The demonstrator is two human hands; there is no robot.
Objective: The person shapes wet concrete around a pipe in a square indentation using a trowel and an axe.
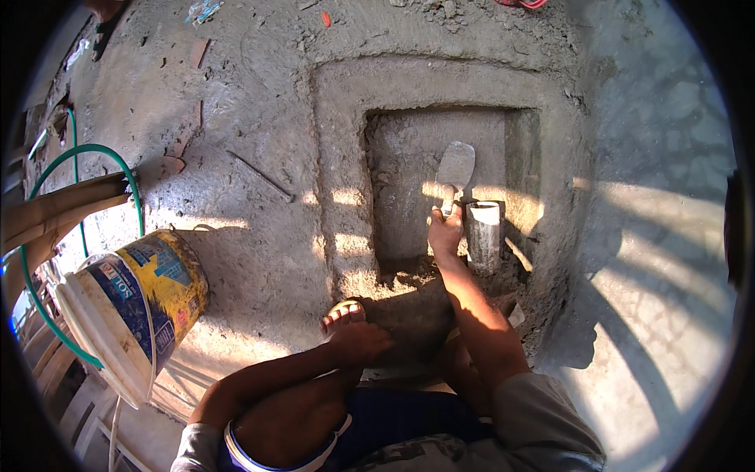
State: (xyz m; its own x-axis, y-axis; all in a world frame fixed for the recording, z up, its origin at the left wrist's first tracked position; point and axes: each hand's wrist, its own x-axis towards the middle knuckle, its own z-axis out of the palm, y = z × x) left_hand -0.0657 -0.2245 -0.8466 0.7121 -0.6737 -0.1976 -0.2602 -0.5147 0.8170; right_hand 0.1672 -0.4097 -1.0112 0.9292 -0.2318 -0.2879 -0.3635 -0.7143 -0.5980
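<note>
My right hand (pixel 445 228) grips the handle of a steel trowel (pixel 456 161), its blade over the floor of a square recess (pixel 405 149) cut in rough cement. A short upright-looking grey pipe (pixel 484 236) with a pale opening sits in the recess just right of that hand. My left hand (pixel 358 342) rests low beside my bare foot (pixel 338 315), near the recess's lower left; its fingers are in shadow and I cannot make out whether they are curled round anything.
A yellow-and-blue bucket (pixel 177 275) lies tilted at left, with a green hose (pixel 118 157) and boards (pixel 63 204) behind. A thin rod (pixel 259 173), rubble (pixel 448 12) and scraps lie on the cement. Another person's foot (pixel 102 31) shows at top left. Smoother floor (pixel 653 141) runs along the right.
</note>
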